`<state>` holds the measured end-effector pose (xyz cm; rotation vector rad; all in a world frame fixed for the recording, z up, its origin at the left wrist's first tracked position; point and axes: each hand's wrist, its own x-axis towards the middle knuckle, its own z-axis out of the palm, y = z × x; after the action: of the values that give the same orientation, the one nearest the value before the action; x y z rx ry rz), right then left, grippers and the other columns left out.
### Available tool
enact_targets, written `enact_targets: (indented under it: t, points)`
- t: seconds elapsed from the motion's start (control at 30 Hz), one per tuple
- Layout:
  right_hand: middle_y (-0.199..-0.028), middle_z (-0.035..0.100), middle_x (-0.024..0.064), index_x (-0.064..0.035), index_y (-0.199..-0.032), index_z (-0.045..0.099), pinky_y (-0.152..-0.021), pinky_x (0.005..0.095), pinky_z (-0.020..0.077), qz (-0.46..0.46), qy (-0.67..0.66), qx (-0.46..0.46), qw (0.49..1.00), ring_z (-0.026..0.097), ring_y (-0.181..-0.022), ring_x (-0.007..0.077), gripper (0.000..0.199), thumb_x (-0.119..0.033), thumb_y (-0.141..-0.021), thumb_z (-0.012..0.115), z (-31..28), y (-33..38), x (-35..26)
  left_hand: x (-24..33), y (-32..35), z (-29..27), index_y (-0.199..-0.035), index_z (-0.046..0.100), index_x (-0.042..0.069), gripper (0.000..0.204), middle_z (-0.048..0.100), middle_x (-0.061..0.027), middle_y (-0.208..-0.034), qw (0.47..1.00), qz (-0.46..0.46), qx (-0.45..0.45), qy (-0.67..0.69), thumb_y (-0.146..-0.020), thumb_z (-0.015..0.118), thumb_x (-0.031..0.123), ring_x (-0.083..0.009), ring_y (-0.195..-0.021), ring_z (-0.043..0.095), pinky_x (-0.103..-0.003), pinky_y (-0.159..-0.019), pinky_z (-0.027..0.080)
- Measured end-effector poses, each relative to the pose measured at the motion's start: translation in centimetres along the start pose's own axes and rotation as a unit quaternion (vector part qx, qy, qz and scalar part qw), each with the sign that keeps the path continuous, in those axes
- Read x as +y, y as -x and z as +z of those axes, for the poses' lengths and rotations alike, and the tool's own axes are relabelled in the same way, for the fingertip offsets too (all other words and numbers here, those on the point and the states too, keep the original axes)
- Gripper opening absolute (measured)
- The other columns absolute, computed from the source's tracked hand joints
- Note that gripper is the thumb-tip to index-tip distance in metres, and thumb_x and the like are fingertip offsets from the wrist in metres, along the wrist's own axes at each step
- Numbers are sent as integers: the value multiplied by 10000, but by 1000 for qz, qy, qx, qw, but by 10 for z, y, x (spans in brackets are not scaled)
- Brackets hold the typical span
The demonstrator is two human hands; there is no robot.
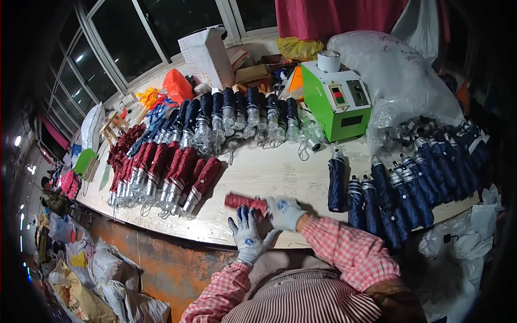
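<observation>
A folded dark red umbrella (237, 201) lies across the table's front edge, slightly blurred. My right hand (285, 213), in a grey-white work glove, closes round its right end and hides that part. My left hand (249, 237), gloved the same way with blue fingertips, lies flat with fingers stretched out at the umbrella's near side. A row of folded dark red umbrellas (175, 172) with silver shafts lies to the left. On the right are several folded navy umbrellas (412, 188), their ends pointing away from me.
Behind the red row lie more navy umbrellas (237, 110) with clear-wrapped handles. A green and white machine (336, 99) stands at the back, beside a large white plastic sack (393, 70). A white carton (207, 56) is by the window. Stuffed bags (116, 274) sit below left.
</observation>
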<state>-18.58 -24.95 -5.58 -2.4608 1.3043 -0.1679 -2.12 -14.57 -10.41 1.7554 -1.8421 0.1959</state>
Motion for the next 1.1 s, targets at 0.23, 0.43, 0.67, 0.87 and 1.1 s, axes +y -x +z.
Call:
enact_targets:
  t: [0.23,0.43,0.67,0.87,1.1]
  points:
    - [-935,772,293,10,-1097,705,-769,510,595,-42,-199,-145,968,758,-856,463,391,-340,-924,706,-74,149,-2,47,-16,-85,-1468,615,1,781,726,-214,-1355,930,187,-291,128,-895,862,470,-378,-1216,696,-527,-1103,493]
    - [-784,759,209,-25,-1016,727,-660,499,567,-75,31,0,997,722,-670,407,292,-301,-991,637,-107,175,-17,46,-26,-90,-1425,654,22,647,799,-125,-1159,716,31,-519,467,-906,890,329,-272,-983,755,-345,-911,596]
    - [-770,768,151,-44,-904,747,-605,449,548,-57,-17,42,997,684,-578,350,305,-309,-1007,636,-92,148,-21,65,-42,-103,-1275,725,45,582,775,-59,-958,757,43,-445,476,-829,972,326,-166,-819,693,-280,-761,571]
    - [-961,791,130,-30,-1082,778,-772,398,583,144,-173,64,972,736,-816,310,210,-215,-1012,708,-127,106,67,5,-71,-104,-1241,745,149,572,754,-45,-922,887,57,-417,191,-854,901,541,-239,-775,695,-390,-812,567]
    - [-1491,586,250,-82,-1602,498,-1102,502,514,113,42,155,980,622,-1249,472,812,-408,-923,802,-141,-86,182,6,-27,-5,-1137,759,176,473,722,-57,-1012,969,117,-180,-119,-889,809,575,-275,-872,683,-504,-901,505]
